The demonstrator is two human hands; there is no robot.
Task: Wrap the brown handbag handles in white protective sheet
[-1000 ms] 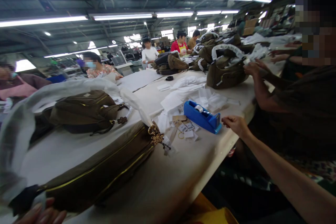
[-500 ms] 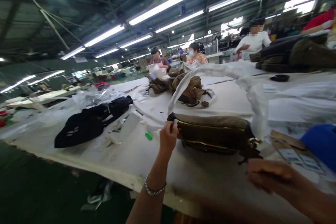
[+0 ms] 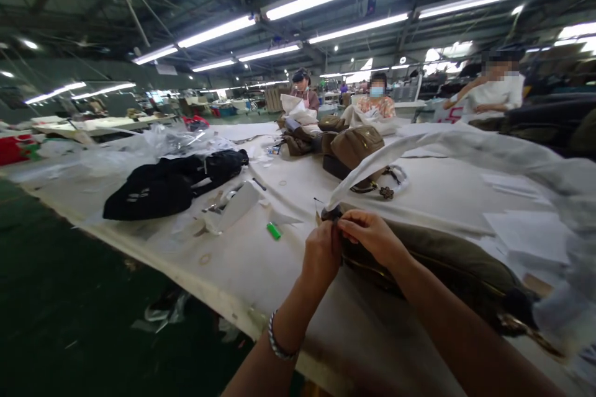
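An olive-brown handbag (image 3: 442, 251) with gold zips lies in front of me, its strap (image 3: 459, 139) wrapped in white material and arching above it. At the bag's near-left end, by the dark tab (image 3: 331, 213) where the strap joins, my two hands meet. My left hand (image 3: 322, 255) is closed on that end of the bag. Thumb and fingers of my right hand (image 3: 372, 234) pinch right beside it; what lies between these fingertips is too small to make out. A metal clasp (image 3: 514, 324) shows at the bag's other end.
A black bag (image 3: 158, 189) and a green lighter (image 3: 274, 231) lie to the left on the white-covered table (image 3: 242, 267). More brown bags (image 3: 358, 146) lie farther back, with clear plastic (image 3: 158, 139) at left and white sheets (image 3: 535, 236) at right. Several people work beyond.
My right hand has come from the lower right to the bag's left end, joining my left hand. The view has shifted, and the bag sits nearer and farther right.
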